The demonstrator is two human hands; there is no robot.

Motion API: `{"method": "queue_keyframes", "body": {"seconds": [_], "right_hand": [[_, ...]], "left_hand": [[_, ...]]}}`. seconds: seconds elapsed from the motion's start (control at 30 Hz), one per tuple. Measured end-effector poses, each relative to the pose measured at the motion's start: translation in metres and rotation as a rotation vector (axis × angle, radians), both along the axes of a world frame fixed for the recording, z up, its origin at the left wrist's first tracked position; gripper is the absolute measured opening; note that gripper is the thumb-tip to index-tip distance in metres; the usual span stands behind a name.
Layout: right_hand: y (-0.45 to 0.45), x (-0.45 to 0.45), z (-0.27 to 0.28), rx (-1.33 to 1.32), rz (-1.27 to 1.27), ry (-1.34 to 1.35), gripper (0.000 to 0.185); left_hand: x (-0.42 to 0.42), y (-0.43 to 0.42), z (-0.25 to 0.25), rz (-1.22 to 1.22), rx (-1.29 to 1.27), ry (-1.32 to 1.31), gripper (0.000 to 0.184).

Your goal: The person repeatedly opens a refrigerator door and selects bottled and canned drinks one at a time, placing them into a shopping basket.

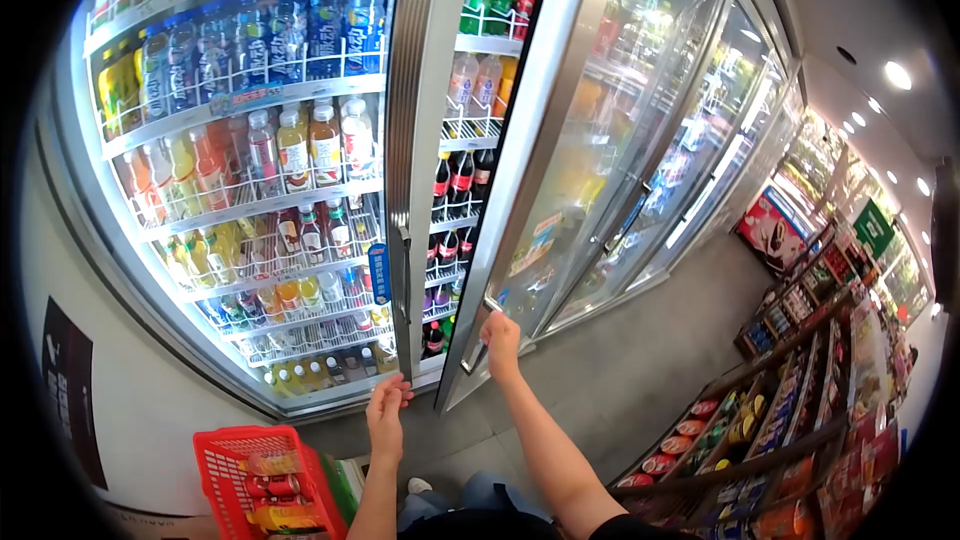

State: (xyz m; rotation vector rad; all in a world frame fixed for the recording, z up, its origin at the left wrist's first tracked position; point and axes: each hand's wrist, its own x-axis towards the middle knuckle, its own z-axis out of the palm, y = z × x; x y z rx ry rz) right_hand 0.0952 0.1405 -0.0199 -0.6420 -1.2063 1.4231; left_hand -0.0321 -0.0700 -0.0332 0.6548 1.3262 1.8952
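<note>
My right hand [501,343] is closed around the metal handle [467,366] of a glass refrigerator door [575,170]. That door stands ajar, swung outward from the cabinet. Through the gap, shelves of dark cola bottles [462,176] and green bottles [480,0] show. Lower and to the left, my left hand [387,415] holds nothing, its fingers loosely bent and apart. It is near the bottom of the neighbouring glass door, whose dark vertical handle [400,275] is above it. A red plastic basket [215,460] with several packaged items is beside my left forearm.
Shelves of blue-labelled bottles [290,30] and juice bottles [325,145] fill the left cooler. More glass doors [690,140] run along the aisle. Snack shelves [760,420] line the right side. Grey floor [620,360] lies between. A red chest freezer [770,225] stands farther back.
</note>
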Motion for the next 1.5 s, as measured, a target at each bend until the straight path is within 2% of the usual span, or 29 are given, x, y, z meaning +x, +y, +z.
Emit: {"method": "queue_keyframes", "body": {"seconds": [0.07,0.1,0.2,0.27,0.33,0.37,0.47,0.6,0.63,0.67,0.73,0.77,0.8,0.87,0.9,1.03,1.07,1.13,1.23,1.27,1.33,1.4,1.5], "right_hand": [[-0.011,0.008,0.008,0.077,-0.155,-0.261,0.046],[-0.022,0.014,0.022,0.016,-0.166,-0.260,0.040],[-0.037,0.030,0.031,0.042,-0.217,-0.260,0.043],[-0.043,0.048,0.029,0.044,-0.217,-0.288,0.037],[-0.050,0.061,0.031,-0.009,-0.242,-0.181,0.031],[-0.051,0.073,0.022,0.039,-0.250,-0.217,0.024],[-0.067,0.105,0.032,0.050,-0.273,-0.220,0.024],[-0.092,0.149,0.050,0.077,-0.384,-0.359,0.029],[-0.096,0.160,0.049,0.061,-0.405,-0.340,0.039],[-0.101,0.173,0.044,0.051,-0.425,-0.331,0.039],[-0.106,0.197,0.043,0.157,-0.540,-0.456,0.041],[-0.111,0.212,0.047,0.095,-0.514,-0.520,0.050],[-0.112,0.219,0.041,0.074,-0.545,-0.496,0.050],[-0.106,0.235,0.028,0.221,-0.650,-0.287,0.069],[-0.116,0.249,0.043,0.167,-0.630,-0.373,0.080],[-0.128,0.290,0.047,0.095,-0.863,-0.545,0.082],[-0.130,0.294,0.048,0.165,-0.944,-0.424,0.085],[-0.143,0.302,0.063,0.299,-1.184,-0.592,0.079],[-0.140,0.311,0.051,0.806,-1.272,-0.613,0.061],[-0.135,0.306,0.054,0.802,-1.274,-0.606,0.061],[-0.124,0.295,0.062,1.035,-0.883,-0.369,0.054],[-0.109,0.271,0.078,0.767,-0.787,-0.357,0.024],[-0.061,0.242,0.086,0.687,-0.673,-0.415,0.017]], "left_hand": [[0.005,-0.006,0.003,0.008,-0.014,0.038,0.027],[0.011,-0.005,0.009,0.003,0.004,0.047,0.027],[0.029,-0.006,0.027,0.018,0.028,0.057,0.027],[0.046,-0.007,0.040,0.022,0.046,0.069,0.027],[0.064,-0.008,0.047,-0.007,0.051,0.097,0.027],[0.074,-0.009,0.049,-0.017,0.060,0.098,0.027],[0.101,-0.014,0.049,-0.024,0.057,0.116,0.027],[0.142,-0.021,0.041,-0.066,0.038,0.097,0.027],[0.152,-0.022,0.039,-0.083,0.036,0.099,0.027],[0.163,-0.024,0.033,-0.105,0.033,0.109,0.027],[0.182,-0.022,0.020,-0.123,0.017,0.101,0.028],[0.192,-0.021,0.016,-0.144,-0.012,0.086,0.028],[0.199,-0.017,0.014,-0.167,0.002,0.069,0.028],[0.217,-0.006,0.023,-0.209,0.025,0.047,0.028],[0.224,0.004,0.032,-0.236,0.043,0.055,0.028],[0.247,0.028,0.059,-0.292,0.074,0.110,0.027],[0.250,0.034,0.063,-0.312,0.085,0.109,0.027],[0.257,0.041,0.062,-0.302,0.105,0.115,0.026],[0.262,0.048,0.045,-0.325,0.099,0.060,0.026],[0.262,0.050,0.039,-0.338,0.093,0.066,0.026],[0.256,0.060,0.035,-0.349,0.074,0.048,0.026],[0.245,0.073,0.039,-0.324,0.065,0.048,0.026],[0.210,0.099,0.056,-0.277,0.081,0.082,0.026]]}}
